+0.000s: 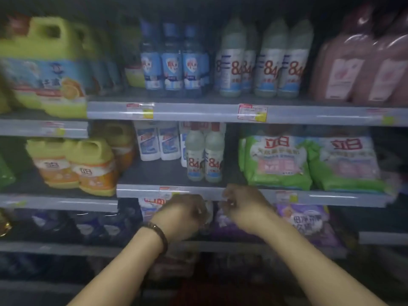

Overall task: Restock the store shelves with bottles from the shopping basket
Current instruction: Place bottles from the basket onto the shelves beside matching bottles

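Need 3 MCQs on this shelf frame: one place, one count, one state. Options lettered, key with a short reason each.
1. Where do the green bags lie?
A. middle shelf, right of the two front 84 bottles
B. top shelf
C. left of the yellow jugs

2. How many 84 bottles stand at the front of the middle shelf?
A. one
B. two
C. five

3. What are the hands doing?
A. hanging at the person's sides
B. curled close together just below the middle shelf edge
C. resting flat on the top shelf

Key: 1 A, the bags sit right of that pair. 2 B, two stand side by side. 3 B, left hand and right hand are curled there; what they hold is blurred.
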